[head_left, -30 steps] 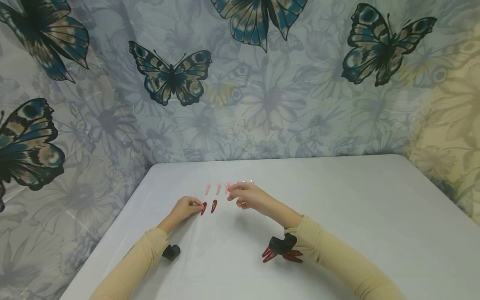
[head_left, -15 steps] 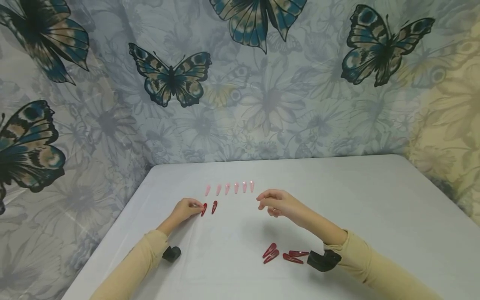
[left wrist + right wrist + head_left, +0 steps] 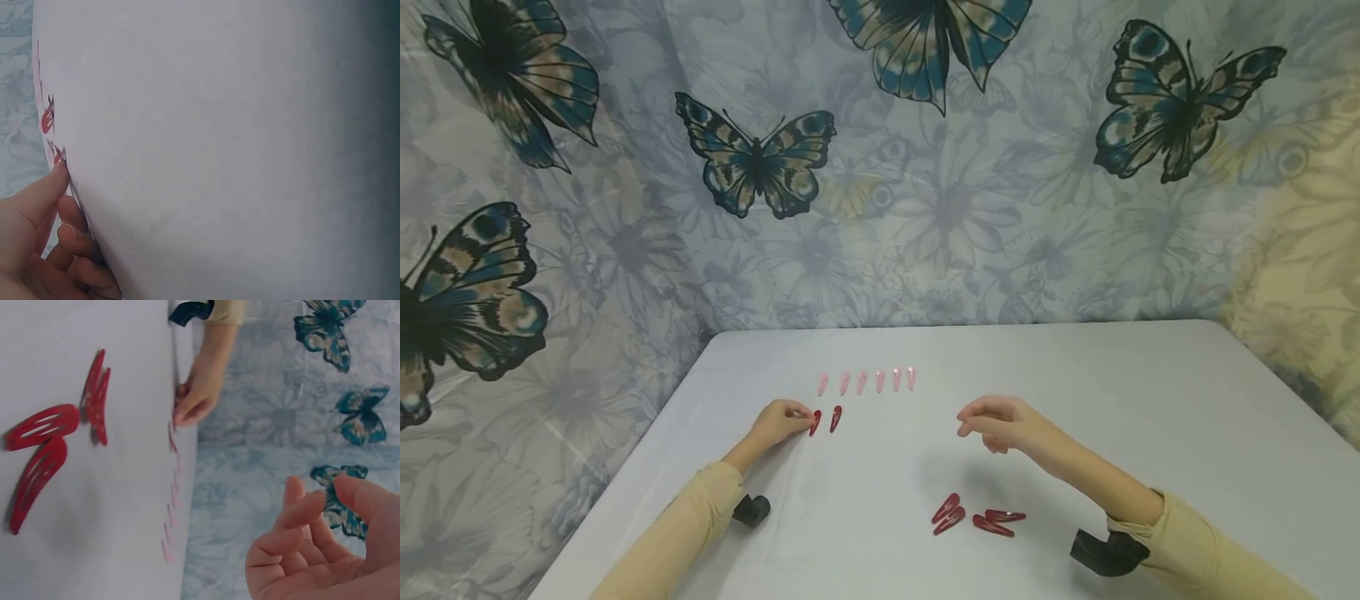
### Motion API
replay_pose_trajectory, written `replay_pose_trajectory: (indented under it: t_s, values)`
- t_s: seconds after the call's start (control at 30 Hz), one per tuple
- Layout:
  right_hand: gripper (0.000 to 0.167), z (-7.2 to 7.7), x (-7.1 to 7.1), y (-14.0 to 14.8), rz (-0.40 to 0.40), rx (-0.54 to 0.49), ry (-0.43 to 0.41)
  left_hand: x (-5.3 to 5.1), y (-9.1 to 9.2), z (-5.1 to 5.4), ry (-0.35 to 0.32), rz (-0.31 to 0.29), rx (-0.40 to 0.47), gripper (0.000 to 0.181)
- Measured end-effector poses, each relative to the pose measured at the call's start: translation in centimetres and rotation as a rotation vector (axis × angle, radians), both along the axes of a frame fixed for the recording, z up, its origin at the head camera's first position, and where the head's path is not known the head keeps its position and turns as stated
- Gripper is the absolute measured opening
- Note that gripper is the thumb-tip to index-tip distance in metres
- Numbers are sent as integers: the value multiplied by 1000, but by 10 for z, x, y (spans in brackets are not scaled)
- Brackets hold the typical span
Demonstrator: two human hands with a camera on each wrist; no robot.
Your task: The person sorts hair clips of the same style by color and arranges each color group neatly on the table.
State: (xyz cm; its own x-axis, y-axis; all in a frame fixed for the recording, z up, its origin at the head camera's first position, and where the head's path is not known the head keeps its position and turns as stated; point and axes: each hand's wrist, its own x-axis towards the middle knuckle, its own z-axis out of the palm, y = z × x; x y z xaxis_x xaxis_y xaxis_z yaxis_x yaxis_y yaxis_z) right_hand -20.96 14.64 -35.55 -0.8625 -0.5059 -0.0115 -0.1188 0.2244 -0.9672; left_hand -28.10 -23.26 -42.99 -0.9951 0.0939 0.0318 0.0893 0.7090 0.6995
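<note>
Txt, labels, brands, nos., signs: none legible. Surfaces w/o readable lettering: dk-red glossy teardrop-shaped clips (image 3: 994, 526), at L hand (image 3: 778, 423) & on near side of R hand (image 3: 1011, 427); pale-pink slim teardrop-shaped clips (image 3: 881, 382), beyond L hand; black curved blocks (image 3: 1108, 553), wrist side of each hand; grey-blue butterfly-&-flower-print wall covering (image 3: 1075, 267), beyond both hands.

White tbl (image 3: 1112, 392); behind & L of it, grey-blue floral wall (image 3: 951, 208) w/ lg butterflies (image 3: 757, 162); yellowish area (image 3: 1307, 275) to its R.
</note>
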Motion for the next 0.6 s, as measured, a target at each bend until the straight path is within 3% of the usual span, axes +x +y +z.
replay_pose_trajectory:
  t_s: [0.27, 0.43, 0.6]
  values:
    - [28, -12, 11, 12, -23, 60, 48, -1, 1, -1, -21, 21, -11, 9]
    - [30, -30, 12, 13, -31, 80, 80, -2, 1, 0, -36, 17, -19, 9]
    - [27, -50, 10, 12, 12, 56, 96, -3, 2, 0, -40, 22, -12, 9]
